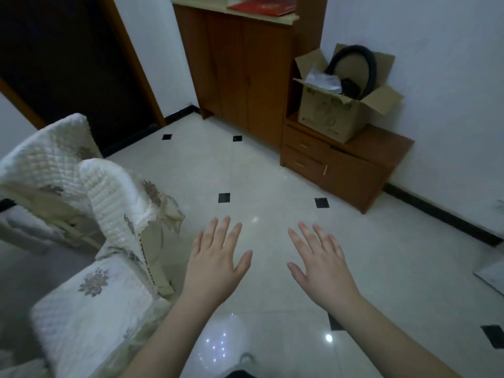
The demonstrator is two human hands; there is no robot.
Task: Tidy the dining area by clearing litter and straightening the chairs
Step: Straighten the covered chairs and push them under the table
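A chair (90,290) with a white quilted, flower-printed cover stands at the lower left, its back toward the room's middle. A second covered chair (46,165) stands behind it, farther left. My left hand (215,263) hovers flat over the tiled floor, fingers spread, just right of the near chair and not touching it. My right hand (321,268) hovers the same way beside it, palm down and holding nothing. No litter shows on the floor around my hands.
A tall wooden cabinet (240,77) stands against the far wall, with a low drawer unit (346,165) to its right. An open cardboard box (338,110) holding a black hoop sits on the low unit. A dark doorway (68,64) is at the upper left.
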